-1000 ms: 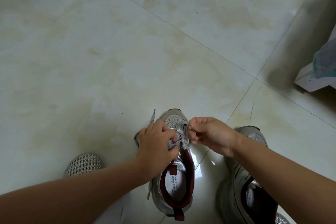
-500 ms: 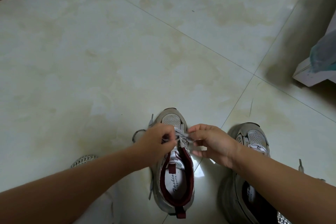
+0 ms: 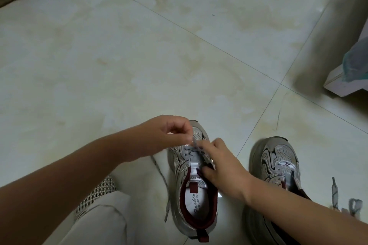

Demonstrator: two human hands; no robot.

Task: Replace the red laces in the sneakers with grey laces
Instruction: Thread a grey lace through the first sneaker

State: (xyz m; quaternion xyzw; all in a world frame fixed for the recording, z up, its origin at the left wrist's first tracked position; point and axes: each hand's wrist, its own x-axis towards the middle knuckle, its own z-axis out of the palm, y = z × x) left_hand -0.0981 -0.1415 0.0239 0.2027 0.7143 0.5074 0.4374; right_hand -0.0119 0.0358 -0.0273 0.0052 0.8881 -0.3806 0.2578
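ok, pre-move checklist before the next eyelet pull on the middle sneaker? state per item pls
1. Left hand pinches the grey lace: ok.
2. Right hand steadies the sneaker, fingers at the tongue: ok.
3. Sneaker flat on the floor, toe pointing away: ok.
4. Free lace end trails on the floor left of the sneaker, unsnagged: ok.
5. Which eyelet the lace passes through: cannot tell, blurred.
6. Second sneaker laced: cannot tell; a loose grey lace lies beside it.
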